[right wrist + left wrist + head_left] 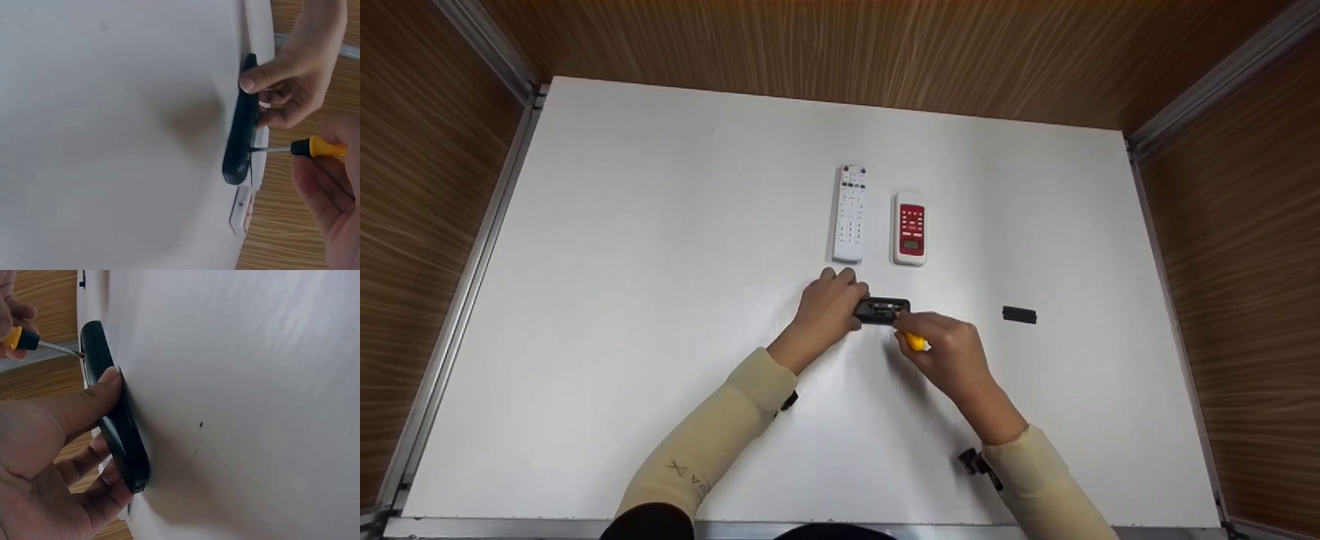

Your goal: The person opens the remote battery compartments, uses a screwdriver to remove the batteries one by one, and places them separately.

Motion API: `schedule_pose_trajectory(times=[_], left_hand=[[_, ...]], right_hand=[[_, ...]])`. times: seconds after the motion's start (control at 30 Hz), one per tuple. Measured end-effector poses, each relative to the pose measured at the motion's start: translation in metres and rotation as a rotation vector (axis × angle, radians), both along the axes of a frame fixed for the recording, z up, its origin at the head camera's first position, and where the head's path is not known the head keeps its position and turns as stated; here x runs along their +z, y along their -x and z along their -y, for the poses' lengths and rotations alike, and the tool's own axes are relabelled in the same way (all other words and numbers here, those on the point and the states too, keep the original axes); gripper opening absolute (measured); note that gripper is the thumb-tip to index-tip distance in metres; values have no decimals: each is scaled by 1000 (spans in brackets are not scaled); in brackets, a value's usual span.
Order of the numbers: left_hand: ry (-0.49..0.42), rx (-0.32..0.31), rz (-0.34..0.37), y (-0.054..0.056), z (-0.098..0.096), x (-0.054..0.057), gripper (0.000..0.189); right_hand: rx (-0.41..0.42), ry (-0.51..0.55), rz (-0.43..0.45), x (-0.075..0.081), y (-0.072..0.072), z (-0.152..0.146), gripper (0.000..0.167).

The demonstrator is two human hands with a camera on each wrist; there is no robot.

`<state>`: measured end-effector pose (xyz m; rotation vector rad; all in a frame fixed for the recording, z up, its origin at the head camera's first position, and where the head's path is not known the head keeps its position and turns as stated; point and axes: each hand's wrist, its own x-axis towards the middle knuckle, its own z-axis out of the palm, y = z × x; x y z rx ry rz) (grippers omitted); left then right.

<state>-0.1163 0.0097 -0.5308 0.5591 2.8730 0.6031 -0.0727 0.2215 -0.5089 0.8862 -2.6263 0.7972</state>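
My left hand (826, 304) grips a black remote control (874, 319), which lies back up with its battery compartment uncovered. In the left wrist view, the thumb presses along one edge of the remote and the fingers curl round the other. A screwdriver (315, 147) with a yellow and black handle and a thin metal shaft is pinched in my right hand (954, 352). Its tip reaches into the battery compartment near the remote's right end. A small black battery cover (1019, 314) lies apart on the table, to the right of my right hand.
Beyond the hands, a white remote control (850, 217) and a shorter white one with a red face (911, 229) lie side by side on the white table (660, 225). Wood-grain panels (810, 52) stand at the back and both sides.
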Motion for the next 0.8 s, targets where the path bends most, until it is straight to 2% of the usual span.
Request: schedule_pose_trajectory(times=[0.07, 0.13, 0.23, 0.37, 0.5, 0.63, 0.73, 0.8], left_hand=[[-2, -2, -2, 0, 0, 0, 37], [-3, -4, 1, 0, 0, 0, 37], [-2, -5, 16, 1, -1, 0, 38], [3, -1, 40, 1, -1, 0, 38], [5, -1, 38, 0, -1, 0, 40], [21, -7, 15, 0, -1, 0, 41], [28, -11, -4, 0, 0, 0, 40], [23, -13, -17, 2, 1, -1, 40]], right_hand=[[-5, 2, 1, -2, -4, 0, 19], [-49, 10, 37, -2, -5, -1, 19], [-141, 58, 159, 4, 1, -4, 18], [-221, 59, 323, 20, 19, -5, 14], [-245, -100, 387, 39, 33, 5, 11], [-190, -280, 412, 51, 40, 19, 11], [-162, -348, 452, 55, 44, 26, 13], [-183, -360, 490, 57, 48, 28, 13]])
